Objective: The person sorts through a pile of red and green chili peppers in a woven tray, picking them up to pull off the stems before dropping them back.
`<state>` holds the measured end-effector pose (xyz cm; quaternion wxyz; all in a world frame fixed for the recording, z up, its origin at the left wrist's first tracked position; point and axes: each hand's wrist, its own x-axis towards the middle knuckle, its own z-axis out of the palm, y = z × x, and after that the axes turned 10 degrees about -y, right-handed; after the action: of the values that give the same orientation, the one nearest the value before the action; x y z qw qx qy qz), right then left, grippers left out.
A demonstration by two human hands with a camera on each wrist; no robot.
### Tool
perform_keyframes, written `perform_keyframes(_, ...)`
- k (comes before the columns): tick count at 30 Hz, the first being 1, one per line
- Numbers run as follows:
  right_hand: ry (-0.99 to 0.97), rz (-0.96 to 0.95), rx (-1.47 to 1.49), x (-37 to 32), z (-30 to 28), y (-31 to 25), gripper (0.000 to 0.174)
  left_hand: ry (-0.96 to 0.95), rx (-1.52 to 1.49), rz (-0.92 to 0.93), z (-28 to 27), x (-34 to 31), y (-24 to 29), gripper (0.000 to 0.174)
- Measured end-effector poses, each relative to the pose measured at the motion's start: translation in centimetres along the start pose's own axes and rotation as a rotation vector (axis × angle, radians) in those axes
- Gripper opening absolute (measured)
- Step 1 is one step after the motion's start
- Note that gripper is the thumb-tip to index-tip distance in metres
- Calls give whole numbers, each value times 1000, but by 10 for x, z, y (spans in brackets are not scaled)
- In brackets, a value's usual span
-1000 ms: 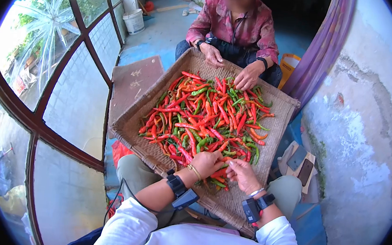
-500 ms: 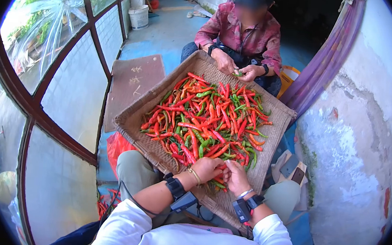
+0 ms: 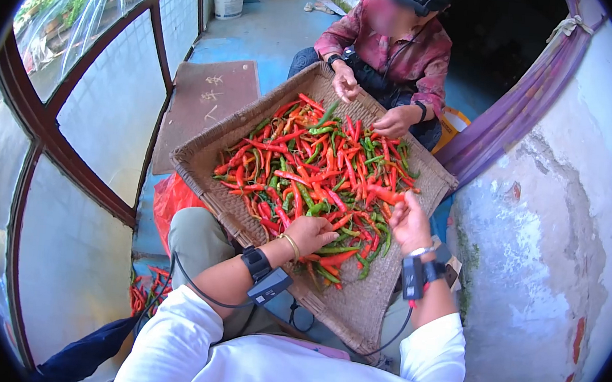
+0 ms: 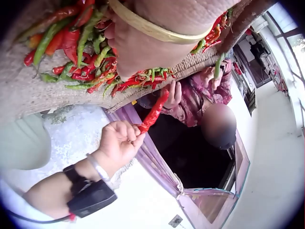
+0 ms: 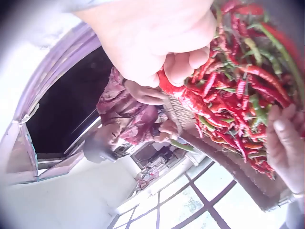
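Note:
A woven basket (image 3: 207, 202) holds a heap of red and green chilli peppers (image 3: 308, 169). My right hand (image 3: 411, 226) is raised over the basket's right side, its thumb and fingers pinching a red pepper (image 3: 386, 194) by one end; the left wrist view shows this pepper (image 4: 155, 113) pointing away from the hand (image 4: 119, 145). My left hand (image 3: 306, 236) rests low over the peppers at the near edge, fingers loosely bent, close to green and red ones. In the right wrist view the left hand's fingers (image 5: 281, 131) are beside the heap; whether they grip a pepper is unclear.
Across the basket sits a person in a patterned red shirt (image 3: 378, 30), hands over the far rim, with a green pepper (image 3: 329, 113) by one hand. A brown board (image 3: 208, 106) and red bag (image 3: 174, 201) lie left; a curtain (image 3: 508, 129) hangs right.
My hands were together at the near side; the right has moved away up and right with a red pepper, the left slightly left. The other person's hands have parted.

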<state>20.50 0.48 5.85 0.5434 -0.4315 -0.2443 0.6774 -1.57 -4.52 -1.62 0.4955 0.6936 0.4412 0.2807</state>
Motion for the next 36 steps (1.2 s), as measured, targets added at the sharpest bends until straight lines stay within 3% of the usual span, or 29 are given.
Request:
perform_keyframes(1,-57,-33,46,13,-3,-10,21,-26,116,16,-2,0,2,28)
perform_keyframes(2,15,-109,141,29,-3,-20,23,-53,232,31,-2,-1,4,26)
perform_keyframes(5,-4,-177,198,44,0,-29,23,-72,284,54,1,-1,5,22)
perform_keyframes(8,-172,75,-91,45,-10,13,20,-113,436,66,-5,0,12,23)
perform_keyframes(12,-331,196,-364,6,-12,69,23,-102,595,-7,-11,11,15,23)
perform_keyframes(15,-296,213,-524,-11,-21,88,23,-119,684,-60,-10,15,19,24)
perform_keyframes(18,-353,205,-706,-22,-22,94,24,-163,688,13,-3,14,17,25)
perform_keyframes(21,-373,201,-736,-23,-24,98,21,-440,731,-66,2,14,24,26)
perform_keyframes(24,-293,210,-642,-22,-26,97,20,-535,830,-105,6,16,20,27)
perform_keyframes(31,-321,265,-754,-19,-31,100,19,-556,890,-168,12,21,15,27)
perform_keyframes(36,-447,128,-925,-15,-30,109,19,-566,971,-132,12,21,10,24)
